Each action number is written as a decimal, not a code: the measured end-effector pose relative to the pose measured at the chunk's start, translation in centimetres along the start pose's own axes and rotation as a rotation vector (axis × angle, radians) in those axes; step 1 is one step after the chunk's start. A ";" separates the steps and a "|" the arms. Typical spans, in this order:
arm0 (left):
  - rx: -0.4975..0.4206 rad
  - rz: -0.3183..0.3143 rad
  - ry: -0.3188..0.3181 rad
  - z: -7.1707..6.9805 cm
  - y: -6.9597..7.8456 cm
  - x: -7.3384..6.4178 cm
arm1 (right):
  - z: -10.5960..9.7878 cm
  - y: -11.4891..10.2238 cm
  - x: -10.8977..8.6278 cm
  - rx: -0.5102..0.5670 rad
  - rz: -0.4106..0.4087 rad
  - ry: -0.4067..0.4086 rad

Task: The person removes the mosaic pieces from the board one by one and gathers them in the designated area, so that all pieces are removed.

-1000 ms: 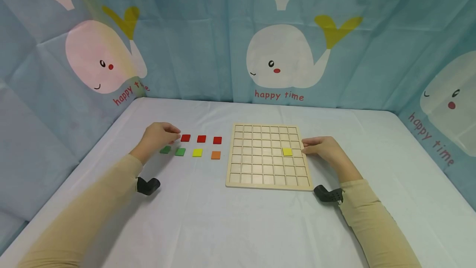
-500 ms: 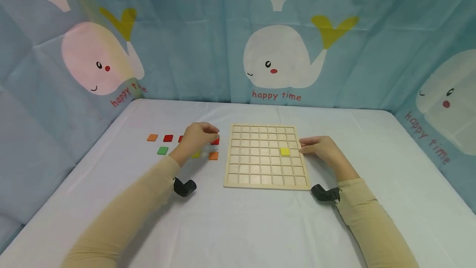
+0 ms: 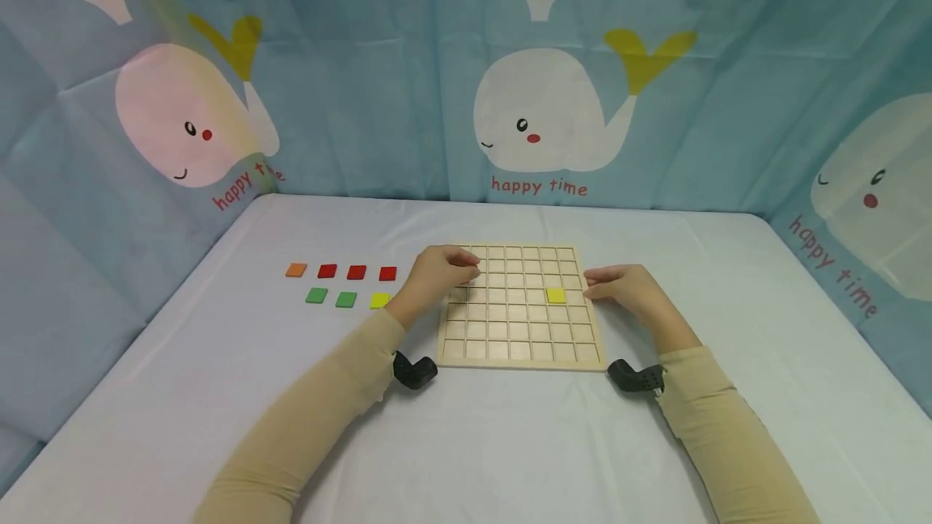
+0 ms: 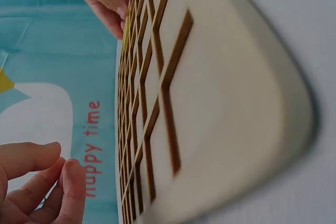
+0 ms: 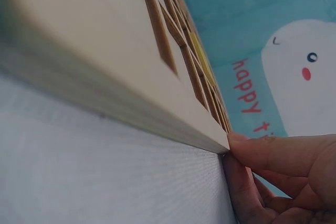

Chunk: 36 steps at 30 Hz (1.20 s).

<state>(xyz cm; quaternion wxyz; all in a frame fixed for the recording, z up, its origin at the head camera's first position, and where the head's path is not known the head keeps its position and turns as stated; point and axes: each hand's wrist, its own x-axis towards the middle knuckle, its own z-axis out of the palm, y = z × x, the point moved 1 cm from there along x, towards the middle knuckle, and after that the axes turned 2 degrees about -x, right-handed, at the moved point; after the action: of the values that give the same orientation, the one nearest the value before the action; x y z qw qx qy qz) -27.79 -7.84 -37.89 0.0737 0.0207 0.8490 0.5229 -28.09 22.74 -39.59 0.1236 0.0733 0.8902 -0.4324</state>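
Observation:
My left hand [image 3: 434, 273] is over the left edge of a pale wooden grid board [image 3: 518, 330]. Up close in the left wrist view, the left hand's [image 4: 39, 184] thumb tip sits near the loosely bent fingertips, and no tile shows between them. My right hand [image 3: 628, 288] is at the board's right edge. In the right wrist view its thumb and forefinger [image 5: 245, 190] pinch the edge of the board [image 5: 105, 56]. One yellow tile [image 3: 557, 295] lies in a cell toward the board's right side.
Two rows of square tiles lie left of the board: an orange tile [image 3: 296, 269] and red tiles [image 3: 356, 272] behind, green tiles [image 3: 316, 295] and a yellow tile [image 3: 379, 300] in front. My left arm [image 3: 342, 386] crosses the white cloth. A blue curtain [image 3: 408, 103] hangs behind.
My left hand has moved right, from the far end of the tile rows, past the red tiles, to over the board's left edge. My right hand keeps its place at the board.

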 end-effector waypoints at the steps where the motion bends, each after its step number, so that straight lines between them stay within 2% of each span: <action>1: -0.006 0.006 -0.012 0.4 0.0 0.0 | 0.0 0.0 0.0 -0.003 -0.002 0.000; 8: -0.046 0.074 -0.069 3.0 0.8 0.0 | -0.1 -0.1 0.1 -0.014 -0.001 0.005; 17: -0.076 0.082 -0.115 5.4 1.3 0.5 | -0.1 -0.1 -0.1 -0.011 -0.001 0.001; 26: -0.060 0.070 -0.174 6.8 1.7 0.7 | 0.0 -0.1 0.0 -0.008 -0.001 0.000; 36: -0.006 0.060 -0.192 8.0 2.4 0.7 | 0.0 -0.1 -0.1 0.013 -0.004 0.001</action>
<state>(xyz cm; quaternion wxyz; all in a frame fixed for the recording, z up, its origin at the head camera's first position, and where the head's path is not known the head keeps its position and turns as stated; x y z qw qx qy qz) -27.45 0.39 -39.38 0.1390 0.0959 0.8354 0.5230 -28.07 22.67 -39.45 0.1218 0.0725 0.8876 -0.4383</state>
